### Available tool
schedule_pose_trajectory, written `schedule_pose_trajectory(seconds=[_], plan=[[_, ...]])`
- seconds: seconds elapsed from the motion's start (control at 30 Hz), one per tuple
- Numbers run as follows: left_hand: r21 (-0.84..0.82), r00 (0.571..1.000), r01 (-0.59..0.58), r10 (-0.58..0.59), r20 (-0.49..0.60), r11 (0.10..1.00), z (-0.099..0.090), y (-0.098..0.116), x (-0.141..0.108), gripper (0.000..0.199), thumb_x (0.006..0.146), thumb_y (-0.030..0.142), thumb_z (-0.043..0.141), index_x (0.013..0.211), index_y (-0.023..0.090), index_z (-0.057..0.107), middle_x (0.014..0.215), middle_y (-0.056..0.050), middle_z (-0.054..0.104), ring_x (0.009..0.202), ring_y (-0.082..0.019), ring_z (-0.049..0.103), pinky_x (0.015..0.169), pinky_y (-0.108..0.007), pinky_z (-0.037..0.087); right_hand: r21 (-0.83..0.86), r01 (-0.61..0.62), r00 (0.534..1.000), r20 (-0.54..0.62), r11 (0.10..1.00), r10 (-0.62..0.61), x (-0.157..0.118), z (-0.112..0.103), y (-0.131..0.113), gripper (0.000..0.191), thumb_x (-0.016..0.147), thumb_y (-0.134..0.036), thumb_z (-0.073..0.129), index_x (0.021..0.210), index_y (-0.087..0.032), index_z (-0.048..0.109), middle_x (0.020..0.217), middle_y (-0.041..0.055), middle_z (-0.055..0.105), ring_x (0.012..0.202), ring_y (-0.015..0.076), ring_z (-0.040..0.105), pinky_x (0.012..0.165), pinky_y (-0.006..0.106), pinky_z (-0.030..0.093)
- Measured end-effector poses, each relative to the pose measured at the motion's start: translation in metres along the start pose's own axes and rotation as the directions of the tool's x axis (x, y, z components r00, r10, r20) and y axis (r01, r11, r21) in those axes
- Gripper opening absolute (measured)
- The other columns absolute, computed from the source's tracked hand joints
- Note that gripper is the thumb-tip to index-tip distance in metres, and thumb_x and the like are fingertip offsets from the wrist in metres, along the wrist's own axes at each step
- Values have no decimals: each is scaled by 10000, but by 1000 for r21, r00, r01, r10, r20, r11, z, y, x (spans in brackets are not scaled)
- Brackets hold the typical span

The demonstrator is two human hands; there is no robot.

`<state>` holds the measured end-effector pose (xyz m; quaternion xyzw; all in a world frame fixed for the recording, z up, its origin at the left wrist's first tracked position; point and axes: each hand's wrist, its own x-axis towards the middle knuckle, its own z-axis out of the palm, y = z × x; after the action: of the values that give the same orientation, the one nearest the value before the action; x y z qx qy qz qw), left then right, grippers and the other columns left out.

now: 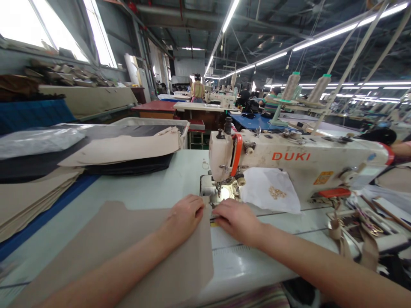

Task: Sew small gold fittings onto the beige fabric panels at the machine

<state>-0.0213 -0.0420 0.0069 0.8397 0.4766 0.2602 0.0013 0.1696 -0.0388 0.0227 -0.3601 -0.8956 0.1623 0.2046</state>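
A large beige fabric panel (128,231) lies flat on the pale sewing table, its right edge running up to the presser foot. My left hand (186,217) rests on the panel close to that edge, its fingers bent and pinching the fabric just in front of the needle. On the other side of the edge, my right hand (238,220) sits beside the needle plate with fingers curled together; anything between them is hidden. Both hands are just below the lit needle area of the DUKI sewing machine (289,158).
Stacked beige and black fabric pieces (128,147) lie at the left. A white cloth with small gold bits (271,190) hangs against the machine. To the right stands a tray of straps and metal parts (369,226). Thread cones (292,85) rise behind; people work farther back.
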Motion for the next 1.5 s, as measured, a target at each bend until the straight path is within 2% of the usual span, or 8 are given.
schedule_pose_trajectory(seconds=[0.1,0.23,0.37,0.63,0.93,1.1,1.33,1.5], plan=[[12,1000,-4,4,-9,1000,1,0,-1,161,760,75,451,698,179,558,758,-42,632,772,-180,572,736,-293,472,-301,451,891,108,840,-440,-16,-2,0,135,907,-176,465,911,-159,599,908,70,648,871,174,552,786,288,443],[21,1000,-3,3,-15,1000,-1,3,-2,168,781,93,435,712,181,562,756,-39,630,763,-175,570,730,-286,472,-410,648,750,198,642,-631,-11,-3,-1,155,928,-157,424,920,-142,578,954,94,636,904,160,549,796,289,445],[48,1000,-6,7,-15,999,-2,4,-3,176,784,102,425,718,179,568,755,-41,635,761,-176,572,725,-285,474,-416,716,676,210,561,-707,-2,-4,2,159,932,-159,419,950,-145,577,953,96,637,902,139,563,793,275,447],[54,1000,-19,18,10,998,-1,1,-3,182,786,95,423,733,176,577,767,-42,638,762,-174,569,726,-282,472,-423,719,669,206,552,-714,-2,-2,4,190,934,-170,402,905,-164,590,931,80,649,875,135,570,757,253,454],[28,999,-7,6,32,1000,-2,-1,-1,174,785,84,433,732,172,572,769,-45,633,770,-178,564,719,-281,470,-427,790,558,205,440,-804,11,-3,12,222,932,-155,387,927,-125,608,909,86,649,827,142,581,728,259,440],[17,999,-30,30,26,999,-1,-2,-3,182,820,116,423,736,169,576,767,-43,630,766,-175,561,716,-283,474,-423,775,587,203,470,-784,10,-2,10,236,938,-153,369,943,-127,604,919,72,649,831,144,566,726,260,433],[-3,995,-90,90,31,996,-2,-7,-3,204,849,138,403,756,179,579,770,-34,629,753,-164,561,700,-277,482,-394,550,835,235,736,-498,4,6,-3,113,896,-196,491,833,-159,576,856,50,628,824,179,534,700,298,444],[26,992,-121,120,41,992,1,-8,-1,195,852,130,410,768,178,579,779,-39,628,766,-169,558,715,-284,484,-306,532,846,166,790,-506,-1,12,0,159,916,-157,437,852,-138,581,941,77,623,914,172,525,810,275,448]])
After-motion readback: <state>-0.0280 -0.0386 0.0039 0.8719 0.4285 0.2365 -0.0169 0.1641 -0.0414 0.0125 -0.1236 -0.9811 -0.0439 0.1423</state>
